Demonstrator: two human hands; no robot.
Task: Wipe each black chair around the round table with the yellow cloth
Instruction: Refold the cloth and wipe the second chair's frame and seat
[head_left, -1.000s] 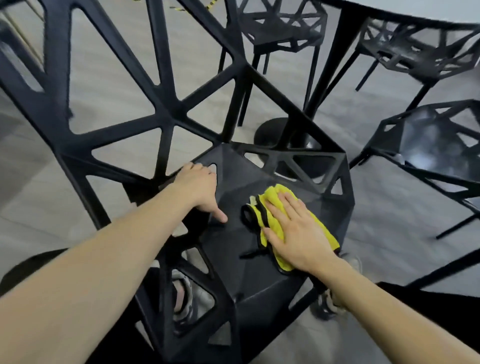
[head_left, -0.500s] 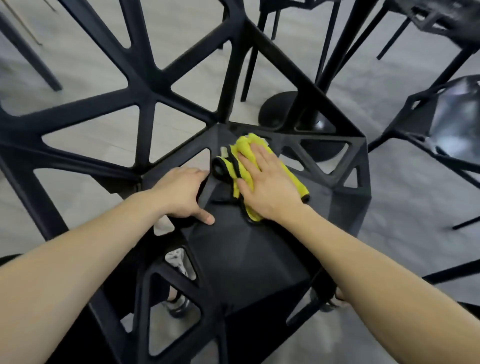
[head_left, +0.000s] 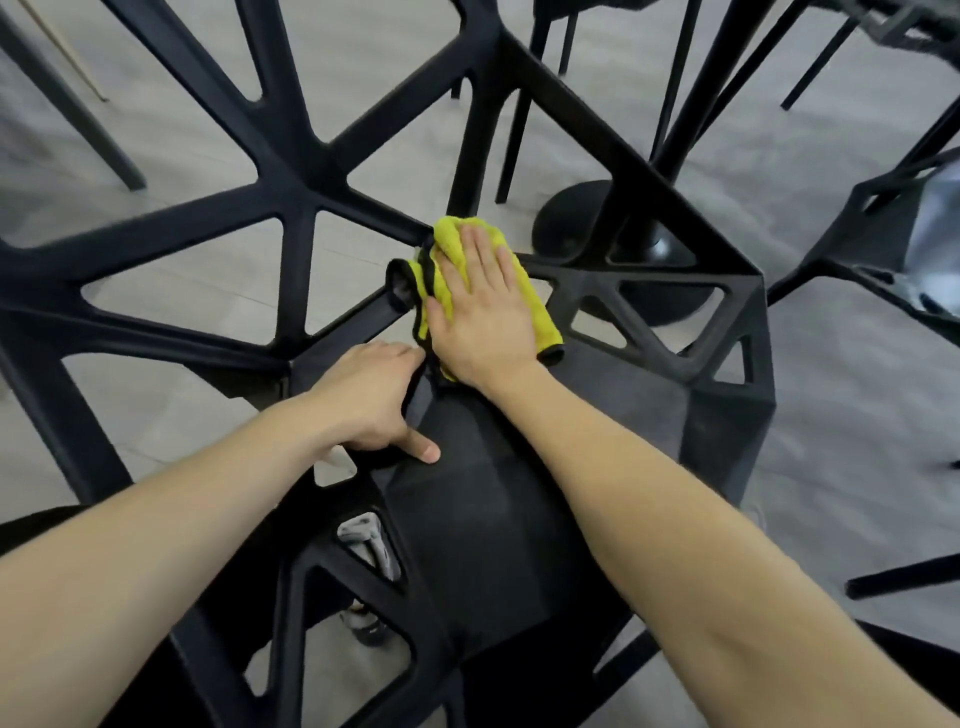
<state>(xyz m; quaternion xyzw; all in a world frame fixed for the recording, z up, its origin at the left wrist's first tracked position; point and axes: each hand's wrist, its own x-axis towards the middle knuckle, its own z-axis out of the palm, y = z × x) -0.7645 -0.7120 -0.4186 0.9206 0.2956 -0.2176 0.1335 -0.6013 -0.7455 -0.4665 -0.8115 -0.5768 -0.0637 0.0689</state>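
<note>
A black chair (head_left: 493, 525) with an open, web-like frame fills the view below me. The folded yellow cloth (head_left: 535, 306), edged in black, lies at the back of the seat where the backrest struts meet. My right hand (head_left: 480, 306) lies flat on it with straight fingers, pressing it onto the chair. My left hand (head_left: 371, 397) grips the left rim of the seat, its fingers curled over the edge and the thumb lying on the seat surface.
The round table's black pedestal base (head_left: 618, 244) stands just behind this chair. A second black chair (head_left: 893, 244) is at the right, and more chair legs (head_left: 524, 104) stand at the top. The floor is grey; my shoes (head_left: 371, 551) show through the frame.
My right hand has slid the cloth from the middle of the seat toward its back edge. My left hand stayed on the seat's left rim. The camera has tilted down and closer.
</note>
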